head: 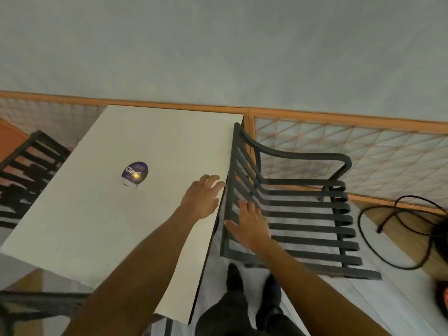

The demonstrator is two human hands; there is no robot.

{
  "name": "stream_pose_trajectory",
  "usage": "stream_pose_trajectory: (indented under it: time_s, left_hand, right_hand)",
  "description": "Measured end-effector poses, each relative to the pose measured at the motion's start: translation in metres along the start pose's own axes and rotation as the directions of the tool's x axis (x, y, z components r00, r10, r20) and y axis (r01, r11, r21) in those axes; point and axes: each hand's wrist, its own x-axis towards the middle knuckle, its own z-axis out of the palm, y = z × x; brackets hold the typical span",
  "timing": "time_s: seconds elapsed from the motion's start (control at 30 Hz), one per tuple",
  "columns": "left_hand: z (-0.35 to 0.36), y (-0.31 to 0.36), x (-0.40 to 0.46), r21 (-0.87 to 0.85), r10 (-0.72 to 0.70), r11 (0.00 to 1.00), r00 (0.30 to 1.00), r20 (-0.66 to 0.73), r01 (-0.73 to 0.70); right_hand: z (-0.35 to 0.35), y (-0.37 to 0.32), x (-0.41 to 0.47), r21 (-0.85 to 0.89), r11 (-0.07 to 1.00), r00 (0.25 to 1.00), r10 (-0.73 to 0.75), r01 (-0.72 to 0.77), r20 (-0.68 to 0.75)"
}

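Currently the left hand (203,197), fingers loosely spread and holding nothing, is over the right edge of the white rectangular counter (109,214); the right hand (249,226), fingers straight and splayed, touches the back slats of the black slatted metal chair (312,229), just beside that edge.

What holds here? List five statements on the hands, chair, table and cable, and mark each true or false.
1. The right hand rests flat on the chair slats. True.
2. The left hand grips the purple disc. False: it is open at the table edge, apart from the disc.
3. The table is white. True.
4. The cable lies on the table. False: it lies on the floor, right of the chair.
5. The disc sits on the chair. False: it sits on the table.
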Motion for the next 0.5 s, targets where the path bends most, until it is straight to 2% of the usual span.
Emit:
stream_pose_trajectory:
  time_s: [0.17, 0.4, 0.5]
  left_hand:
    - [0.013, -0.021, 0.056, 0.077, 0.15, 0.984, 0.982, 0.118, -0.16]
    - [0.025, -0.05, 0.13, 0.137, 0.361, 0.906, 0.899, 0.247, -0.401]
    - [0.027, -0.051, 0.154, 0.2, 0.432, 0.85, 0.861, 0.267, -0.488]
  right_hand:
    - [0.018, -0.01, 0.031, 0.005, 0.991, 0.987, 0.131, -0.132, 0.094]
    - [0.036, -0.028, 0.055, 0.122, 0.938, 0.927, 0.289, -0.324, 0.239]
    - [0.042, -0.032, 0.057, 0.173, 0.901, 0.906, 0.357, -0.398, 0.227]
